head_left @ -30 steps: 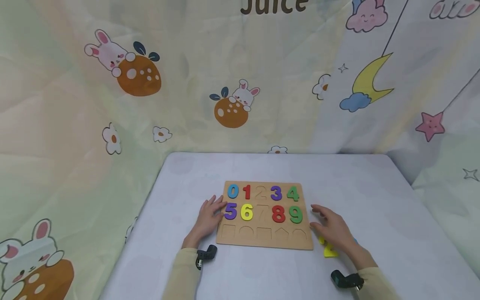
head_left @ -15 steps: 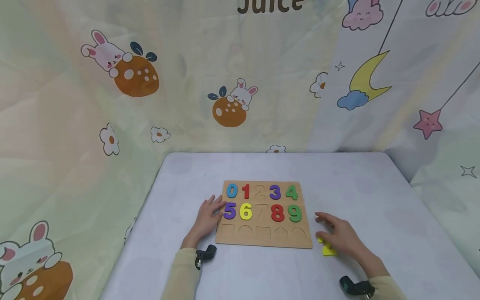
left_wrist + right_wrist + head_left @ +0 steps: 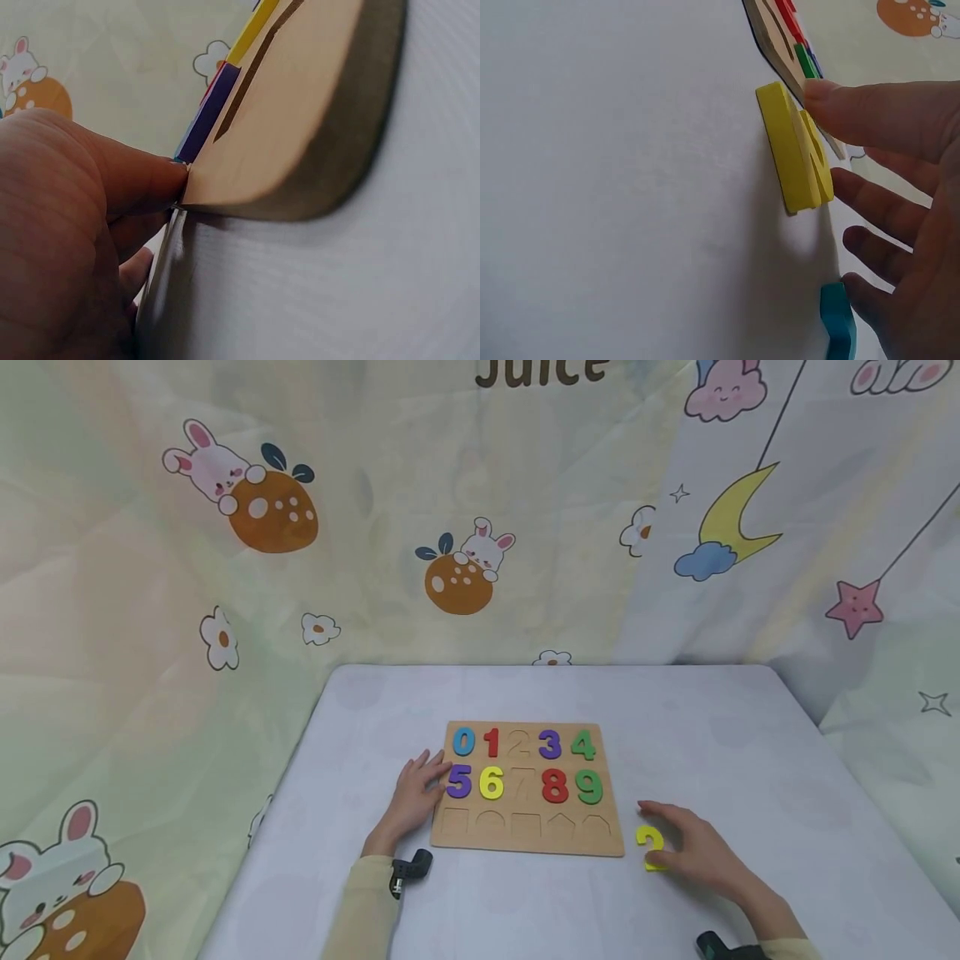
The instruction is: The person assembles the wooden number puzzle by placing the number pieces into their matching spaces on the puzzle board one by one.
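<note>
A wooden number board (image 3: 491,839) lies on the table. Coloured digits sit in its upper two rows; the 2 and 7 recesses show bare wood. My left hand (image 3: 412,797) rests at the board's left edge, thumb and fingertips touching it beside the purple 5 (image 3: 459,782). Right of the board lies a yellow 2 (image 3: 649,837). Over it hovers my right hand (image 3: 693,847), fingers apart, thumb overlapping the digit's lower part. In the right wrist view, the yellow 2 (image 3: 787,150) is near the thumb and a blue-green piece (image 3: 838,319) lies by the little finger.
The white table (image 3: 555,693) has rounded far corners. Behind it hangs a printed cloth (image 3: 375,502) with rabbits, oranges and a moon. Empty shape outlines line the board's bottom row. A black wrist camera (image 3: 411,868) sits on the left sleeve.
My right hand has drawn back from the board, down and to the right, and more of the yellow 2 now shows. The left hand and board stay put.
</note>
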Demonstrator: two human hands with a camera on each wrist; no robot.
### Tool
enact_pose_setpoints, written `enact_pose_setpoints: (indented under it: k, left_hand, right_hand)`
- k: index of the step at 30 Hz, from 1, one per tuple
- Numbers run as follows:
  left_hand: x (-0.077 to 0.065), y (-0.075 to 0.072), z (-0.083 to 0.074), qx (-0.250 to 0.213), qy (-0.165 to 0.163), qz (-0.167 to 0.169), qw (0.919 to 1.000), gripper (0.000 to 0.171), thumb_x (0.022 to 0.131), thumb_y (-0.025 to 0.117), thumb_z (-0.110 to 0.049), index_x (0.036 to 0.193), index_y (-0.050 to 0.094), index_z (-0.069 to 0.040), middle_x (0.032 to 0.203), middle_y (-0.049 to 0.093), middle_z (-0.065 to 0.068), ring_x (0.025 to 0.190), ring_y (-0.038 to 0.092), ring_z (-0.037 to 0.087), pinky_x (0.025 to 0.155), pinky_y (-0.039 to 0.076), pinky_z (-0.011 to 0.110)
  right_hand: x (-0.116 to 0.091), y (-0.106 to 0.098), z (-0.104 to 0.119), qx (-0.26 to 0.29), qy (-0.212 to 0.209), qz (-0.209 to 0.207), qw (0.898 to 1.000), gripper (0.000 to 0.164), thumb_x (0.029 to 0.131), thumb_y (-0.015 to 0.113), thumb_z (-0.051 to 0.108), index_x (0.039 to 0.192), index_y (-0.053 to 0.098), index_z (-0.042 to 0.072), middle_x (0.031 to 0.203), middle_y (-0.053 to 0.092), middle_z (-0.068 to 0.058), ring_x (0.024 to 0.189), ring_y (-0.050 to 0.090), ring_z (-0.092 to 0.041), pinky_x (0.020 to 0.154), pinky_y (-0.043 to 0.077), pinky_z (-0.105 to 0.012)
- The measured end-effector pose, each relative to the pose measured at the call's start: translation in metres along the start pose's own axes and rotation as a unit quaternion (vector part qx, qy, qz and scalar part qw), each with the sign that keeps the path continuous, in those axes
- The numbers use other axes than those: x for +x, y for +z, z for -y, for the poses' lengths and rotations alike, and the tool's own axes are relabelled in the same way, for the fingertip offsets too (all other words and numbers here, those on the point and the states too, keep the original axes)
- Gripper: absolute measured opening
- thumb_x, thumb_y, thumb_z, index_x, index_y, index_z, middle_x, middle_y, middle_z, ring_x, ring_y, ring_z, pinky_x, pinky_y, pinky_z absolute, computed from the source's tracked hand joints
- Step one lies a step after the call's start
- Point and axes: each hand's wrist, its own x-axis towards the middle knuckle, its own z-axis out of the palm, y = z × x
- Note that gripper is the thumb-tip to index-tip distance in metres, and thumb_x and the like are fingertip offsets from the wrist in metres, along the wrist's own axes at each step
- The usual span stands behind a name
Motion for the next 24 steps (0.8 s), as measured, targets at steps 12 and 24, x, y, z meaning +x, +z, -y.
enact_pose_setpoints:
  k: [12,24]
  left_hand:
    - [0.000,0.000,0.001,-0.004,0.002,-0.001,1.0000,0.040,0.095,0.059,-0.012,0.134,0.059,-0.012,0.154,0.040,0.000,0.149,0.018,0.025,0.124,0.003,0.044]
    - [0.000,0.001,0.002,0.001,0.002,-0.002,1.0000,0.039,0.095,0.059,-0.012,0.134,0.059,-0.012,0.154,0.040,0.001,0.149,0.018,0.026,0.124,0.003,0.045]
  right_hand:
    - [-0.013,0.003,-0.001,-0.025,0.002,0.026,0.999,0.085,0.067,0.086,0.009,0.143,0.047,0.010,0.142,0.051,-0.014,0.133,0.042,-0.042,0.108,0.039,-0.061]
    - [-0.006,0.009,0.001,-0.041,0.007,-0.022,0.999,0.081,0.070,0.086,0.015,0.142,0.049,0.009,0.139,0.055,-0.014,0.130,0.045,-0.041,0.106,0.040,-0.062]
